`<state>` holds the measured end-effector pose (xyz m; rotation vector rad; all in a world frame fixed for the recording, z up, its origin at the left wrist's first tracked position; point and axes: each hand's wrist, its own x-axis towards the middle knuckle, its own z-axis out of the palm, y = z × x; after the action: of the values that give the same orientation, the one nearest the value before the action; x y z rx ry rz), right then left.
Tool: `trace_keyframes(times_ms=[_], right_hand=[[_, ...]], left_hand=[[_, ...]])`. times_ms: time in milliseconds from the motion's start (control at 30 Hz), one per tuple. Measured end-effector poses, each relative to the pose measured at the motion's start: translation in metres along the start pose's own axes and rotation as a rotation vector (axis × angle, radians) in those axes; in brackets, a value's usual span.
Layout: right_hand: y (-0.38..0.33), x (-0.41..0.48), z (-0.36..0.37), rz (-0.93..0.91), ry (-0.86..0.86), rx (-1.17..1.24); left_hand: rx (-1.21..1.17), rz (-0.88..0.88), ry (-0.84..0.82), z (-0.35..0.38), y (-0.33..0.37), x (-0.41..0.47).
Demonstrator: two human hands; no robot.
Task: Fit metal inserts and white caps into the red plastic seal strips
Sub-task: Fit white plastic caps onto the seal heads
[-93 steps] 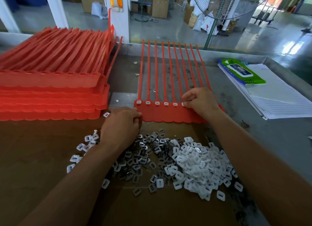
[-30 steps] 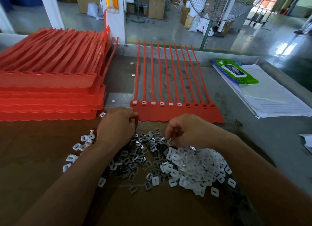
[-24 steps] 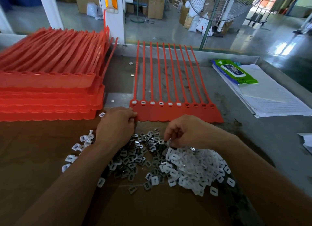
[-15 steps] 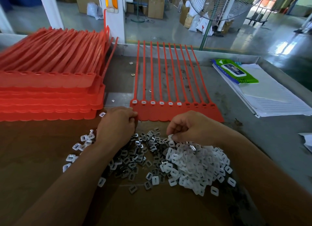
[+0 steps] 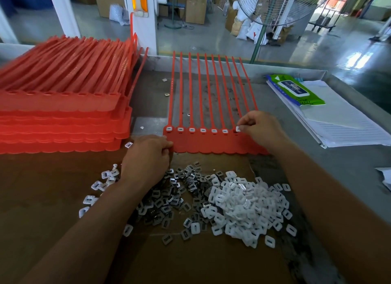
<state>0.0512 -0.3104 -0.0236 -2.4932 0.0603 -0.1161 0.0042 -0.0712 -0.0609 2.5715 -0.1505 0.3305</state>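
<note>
A red seal strip sheet [image 5: 209, 142] lies flat ahead of me, its thin tails running away from me. Several of its sockets on the left side hold white caps. My left hand [image 5: 148, 158] grips the sheet's near-left corner. My right hand [image 5: 261, 128] pinches a white cap [image 5: 238, 129] at a socket right of the filled ones. The sockets further right are hidden by this hand. In front of the sheet lie a pile of loose white caps [image 5: 245, 207] and a pile of dark metal inserts [image 5: 169, 199].
A tall stack of red seal sheets [image 5: 61, 114] fills the left side. Lined paper sheets [image 5: 347, 122] with a green wipes pack [image 5: 295, 91] lie to the right. A brown cardboard sheet [image 5: 42, 199] covers the near table. A raised metal rim [image 5: 275, 70] bounds the far edge.
My right hand has risen from the cap pile with one white cap and moved forward to the sheet's socket row. My left hand has stayed on the corner.
</note>
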Motion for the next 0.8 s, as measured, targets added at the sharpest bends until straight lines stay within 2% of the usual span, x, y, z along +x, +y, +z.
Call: trace_keyframes(times_ms=[367,800], right_hand=[[0.0058,0.0091,0.0094,0.058,-0.020,0.019],[0.0081,0.0127,0.0093,0.026,-0.067,-0.032]], left_hand=[[-0.003,0.007,0.011,0.0008,0.0003,-0.0004],[0.006,0.006,0.003,0.0008,0.0002,0.0001]])
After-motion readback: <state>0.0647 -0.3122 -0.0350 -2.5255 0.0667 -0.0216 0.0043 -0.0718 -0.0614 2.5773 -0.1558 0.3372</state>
